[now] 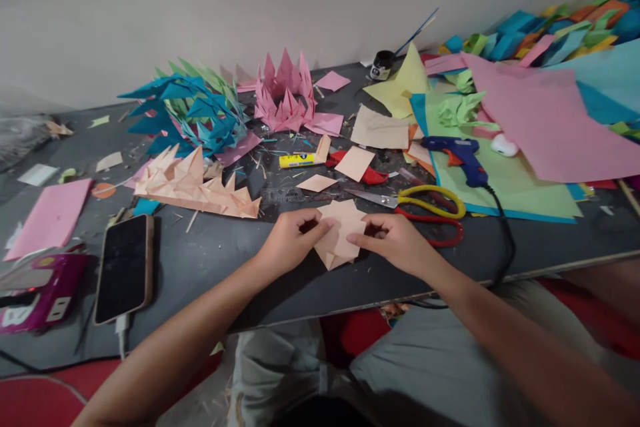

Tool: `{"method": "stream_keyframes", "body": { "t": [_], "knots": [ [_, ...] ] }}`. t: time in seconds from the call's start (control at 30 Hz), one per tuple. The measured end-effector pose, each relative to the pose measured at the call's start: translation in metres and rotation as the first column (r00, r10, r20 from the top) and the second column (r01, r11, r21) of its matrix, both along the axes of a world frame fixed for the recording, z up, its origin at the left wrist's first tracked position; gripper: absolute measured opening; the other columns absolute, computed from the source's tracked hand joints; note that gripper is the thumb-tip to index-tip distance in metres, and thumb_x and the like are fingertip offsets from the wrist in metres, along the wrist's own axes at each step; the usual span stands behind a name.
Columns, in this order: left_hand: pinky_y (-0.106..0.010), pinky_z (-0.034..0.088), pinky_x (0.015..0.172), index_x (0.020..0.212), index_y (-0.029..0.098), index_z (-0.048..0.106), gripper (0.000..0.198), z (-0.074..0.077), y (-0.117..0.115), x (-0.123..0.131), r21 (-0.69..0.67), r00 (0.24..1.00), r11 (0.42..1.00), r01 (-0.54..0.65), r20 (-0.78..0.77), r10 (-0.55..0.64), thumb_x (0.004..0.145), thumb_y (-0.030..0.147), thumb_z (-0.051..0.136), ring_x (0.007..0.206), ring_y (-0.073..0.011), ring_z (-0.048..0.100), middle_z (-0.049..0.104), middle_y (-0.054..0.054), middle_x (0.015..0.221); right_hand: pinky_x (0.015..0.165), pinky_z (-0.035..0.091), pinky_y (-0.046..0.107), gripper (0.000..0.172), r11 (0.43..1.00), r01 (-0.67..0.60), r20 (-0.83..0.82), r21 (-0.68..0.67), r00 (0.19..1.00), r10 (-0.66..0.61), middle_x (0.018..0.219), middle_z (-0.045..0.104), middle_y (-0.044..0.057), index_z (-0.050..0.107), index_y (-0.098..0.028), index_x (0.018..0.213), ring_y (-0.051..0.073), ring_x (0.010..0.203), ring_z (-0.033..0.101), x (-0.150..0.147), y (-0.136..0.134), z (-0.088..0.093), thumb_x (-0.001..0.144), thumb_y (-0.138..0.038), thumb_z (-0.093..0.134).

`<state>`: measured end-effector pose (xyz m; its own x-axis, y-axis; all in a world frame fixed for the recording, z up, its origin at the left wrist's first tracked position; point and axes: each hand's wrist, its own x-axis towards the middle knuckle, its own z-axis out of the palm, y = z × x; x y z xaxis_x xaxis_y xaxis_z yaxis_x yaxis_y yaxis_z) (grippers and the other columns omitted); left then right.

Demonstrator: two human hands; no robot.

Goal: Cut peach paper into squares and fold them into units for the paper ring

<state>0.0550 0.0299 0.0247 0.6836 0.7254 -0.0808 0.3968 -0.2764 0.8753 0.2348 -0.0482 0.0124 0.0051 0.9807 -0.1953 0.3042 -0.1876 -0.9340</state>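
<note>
1. Here, the left hand [293,237] pinches the left side of a folded peach paper [343,223], thumb on top, fingers curled
2. The right hand [397,240] grips its opposite side, thumb lying across the surface
3. The paper is between them, near the scissors [407,201], toward the front of the table [190,260]

On the worktop [200,257], a phone [124,270] lay left of the folded paper [343,227], scissors [401,200] right, glue stick [297,160] behind, glue gun [469,159] on sheets [540,195]
</note>
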Motion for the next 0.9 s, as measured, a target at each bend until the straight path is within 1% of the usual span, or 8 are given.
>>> {"method": "stream_keyframes", "body": {
  "t": [0.1, 0.2, 0.3, 0.43, 0.5, 0.7, 0.8, 0.9],
  "knots": [
    [-0.02, 0.025, 0.048, 0.054, 0.015, 0.044, 0.037, -0.002, 0.0, 0.0, 0.095, 0.997, 0.995, -0.021, -0.073, 0.028, 0.083, 0.038, 0.048, 0.051, -0.0069, 0.033, 0.035, 0.005, 0.052, 0.048, 0.034, 0.022, 0.028, 0.996, 0.06, 0.075, 0.061, 0.995, -0.065, 0.059, 0.049, -0.003, 0.054, -0.017, 0.064, 0.009, 0.052, 0.043, 0.001, 0.002, -0.003, 0.076, -0.043, 0.057],
    [-0.02, 0.028, 0.049, 0.058, 0.015, 0.052, 0.029, -0.004, 0.0, -0.002, 0.267, 0.977, 0.964, 0.001, -0.204, 0.055, 0.079, 0.035, 0.054, 0.05, -0.0078, 0.04, 0.047, 0.004, 0.053, 0.05, 0.033, 0.023, 0.025, 0.986, 0.06, 0.292, 0.152, 0.951, -0.103, 0.057, 0.048, -0.003, 0.053, -0.019, 0.064, 0.01, 0.052, 0.043, 0.0, 0.002, -0.005, 0.078, -0.039, 0.055],
    [-0.021, 0.031, 0.051, 0.064, 0.016, 0.055, 0.018, -0.006, -0.002, -0.002, 0.454, 0.945, 0.889, 0.056, -0.311, 0.099, 0.077, 0.029, 0.056, 0.054, -0.01, 0.048, 0.056, 0.002, 0.06, 0.053, 0.033, 0.024, 0.02, 0.971, -0.002, 0.516, 0.238, 0.847, -0.125, 0.06, 0.05, -0.002, 0.051, -0.019, 0.062, 0.011, 0.054, 0.045, -0.005, 0.002, -0.008, 0.077, -0.031, 0.057],
    [-0.023, 0.035, 0.054, 0.068, 0.017, 0.055, 0.014, -0.009, -0.005, 0.0, 0.621, 0.921, 0.776, 0.106, -0.356, 0.159, 0.08, 0.026, 0.051, 0.062, -0.0141, 0.055, 0.06, -0.001, 0.066, 0.054, 0.033, 0.024, 0.011, 0.951, -0.026, 0.637, 0.308, 0.748, -0.186, 0.07, 0.056, 0.001, 0.051, -0.019, 0.071, 0.014, 0.063, 0.053, -0.012, 0.002, -0.012, 0.079, -0.027, 0.055],
    [-0.023, 0.036, 0.054, 0.069, 0.017, 0.055, 0.013, -0.011, -0.005, 0.002, 0.646, 0.912, 0.755, 0.11, -0.368, 0.182, 0.08, 0.024, 0.05, 0.063, -0.0147, 0.057, 0.061, -0.002, 0.068, 0.053, 0.032, 0.024, 0.013, 0.949, -0.011, 0.655, 0.316, 0.726, -0.21, 0.069, 0.057, 0.001, 0.051, -0.02, 0.072, 0.015, 0.064, 0.054, -0.013, 0.004, -0.013, 0.079, -0.029, 0.055],
    [-0.022, 0.034, 0.05, 0.068, 0.018, 0.054, 0.007, -0.011, -0.005, 0.004, 0.661, 0.903, 0.744, 0.099, -0.373, 0.212, 0.075, 0.019, 0.052, 0.061, -0.0142, 0.056, 0.06, -0.001, 0.067, 0.049, 0.029, 0.024, 0.02, 0.951, -0.023, 0.706, 0.308, 0.676, -0.212, 0.068, 0.057, 0.001, 0.05, -0.02, 0.067, 0.014, 0.06, 0.054, -0.012, 0.009, -0.014, 0.081, -0.033, 0.054],
    [-0.022, 0.034, 0.049, 0.069, 0.018, 0.054, 0.007, -0.01, -0.005, 0.004, 0.683, 0.912, 0.72, 0.119, -0.363, 0.193, 0.075, 0.015, 0.051, 0.061, -0.014, 0.056, 0.059, -0.001, 0.068, 0.05, 0.032, 0.024, 0.017, 0.929, -0.102, 0.717, 0.355, 0.667, -0.201, 0.071, 0.059, 0.002, 0.052, -0.019, 0.071, 0.014, 0.062, 0.056, -0.013, 0.007, -0.016, 0.085, -0.029, 0.049],
    [-0.022, 0.036, 0.05, 0.068, 0.017, 0.055, 0.01, -0.01, -0.005, 0.004, 0.7, 0.924, 0.694, 0.17, -0.358, 0.136, 0.076, 0.013, 0.051, 0.06, -0.0132, 0.055, 0.059, -0.001, 0.068, 0.057, 0.039, 0.023, 0.014, 0.903, -0.205, 0.694, 0.378, 0.709, -0.129, 0.075, 0.06, 0.002, 0.054, -0.018, 0.076, 0.014, 0.067, 0.058, -0.012, 0.006, -0.017, 0.086, -0.021, 0.046]
  ]
}}
